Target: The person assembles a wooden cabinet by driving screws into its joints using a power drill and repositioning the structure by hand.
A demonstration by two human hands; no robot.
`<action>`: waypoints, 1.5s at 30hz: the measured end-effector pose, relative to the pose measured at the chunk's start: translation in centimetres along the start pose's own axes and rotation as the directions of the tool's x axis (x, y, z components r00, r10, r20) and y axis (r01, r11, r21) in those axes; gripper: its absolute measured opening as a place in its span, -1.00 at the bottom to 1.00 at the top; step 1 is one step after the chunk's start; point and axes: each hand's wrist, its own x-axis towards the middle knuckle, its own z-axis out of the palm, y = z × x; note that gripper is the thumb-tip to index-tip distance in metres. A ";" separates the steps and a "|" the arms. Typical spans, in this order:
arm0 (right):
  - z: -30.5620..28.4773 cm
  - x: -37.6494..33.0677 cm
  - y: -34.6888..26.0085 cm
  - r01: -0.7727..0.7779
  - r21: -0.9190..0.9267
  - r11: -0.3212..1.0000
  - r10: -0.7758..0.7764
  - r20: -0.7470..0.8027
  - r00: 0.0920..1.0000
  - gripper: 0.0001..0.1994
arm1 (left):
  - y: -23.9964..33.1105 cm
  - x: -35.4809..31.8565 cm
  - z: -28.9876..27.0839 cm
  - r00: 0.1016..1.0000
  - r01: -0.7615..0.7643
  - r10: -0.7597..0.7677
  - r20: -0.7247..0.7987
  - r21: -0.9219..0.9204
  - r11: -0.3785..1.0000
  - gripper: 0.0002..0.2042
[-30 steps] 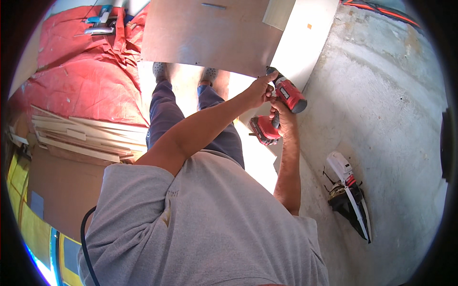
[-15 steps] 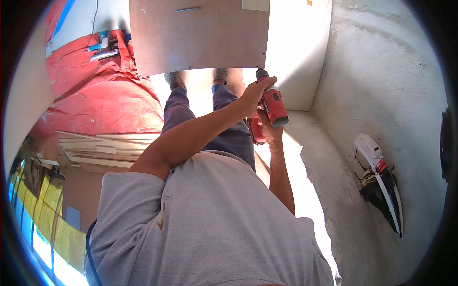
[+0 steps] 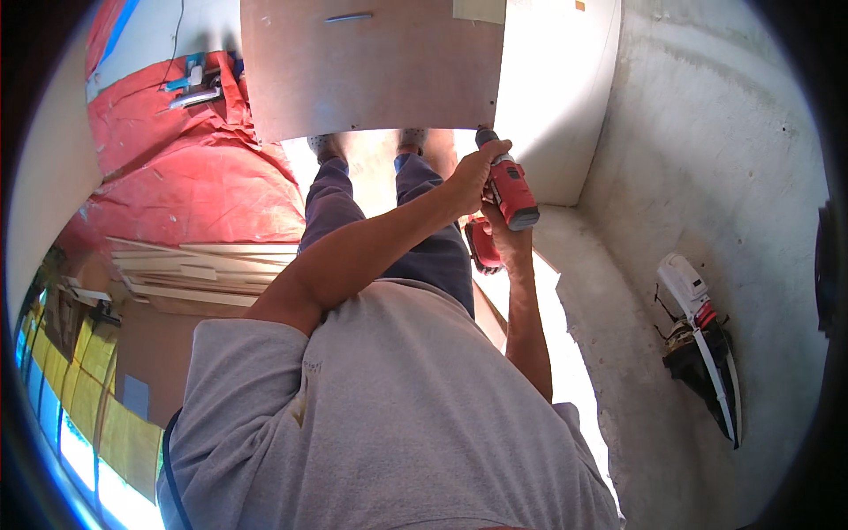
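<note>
A red and black cordless drill (image 3: 513,193) points away from me, its dark chuck right at the near right corner of a brown wooden board (image 3: 380,75). My right hand (image 3: 510,240) is closed around the drill's handle from below, partly hidden by the drill body. Wrapped over the front part of the drill, near the chuck, is my left hand (image 3: 475,179), its thumb along the top. The red battery (image 3: 483,246) shows beneath the hands. Any bit or screw at the tip is too small to make out.
A thin blue stick-like object (image 3: 349,18) and a small pale panel (image 3: 480,9) lie on the board. Left are a red sheet (image 3: 190,190) with power tools (image 3: 196,84) and stacked wooden strips (image 3: 199,269). A white device with a black bag (image 3: 702,344) is by the grey right wall (image 3: 733,159).
The view has shifted slightly. The drill is angled a little differently, with both hands still on it and its chuck still at the board's corner.
</note>
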 end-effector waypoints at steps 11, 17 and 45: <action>-1.7 1.7 0.6 -0.129 0.074 0.989 0.128 0.017 0.992 -0.61 | 2.0 -5.9 2.8 0.301 -0.602 0.921 0.248 0.798 -0.018 -0.51; -2.7 2.2 -1.1 -0.169 0.070 0.983 0.166 0.043 0.985 -0.64 | 3.0 -6.4 6.5 0.331 -0.699 0.651 0.683 0.641 -0.317 -0.84; -0.7 -0.2 -7.5 -0.229 -0.002 0.973 0.229 0.054 0.972 -0.80 | 6.0 -7.4 6.5 0.477 -0.773 0.581 0.660 0.629 -0.081 -0.82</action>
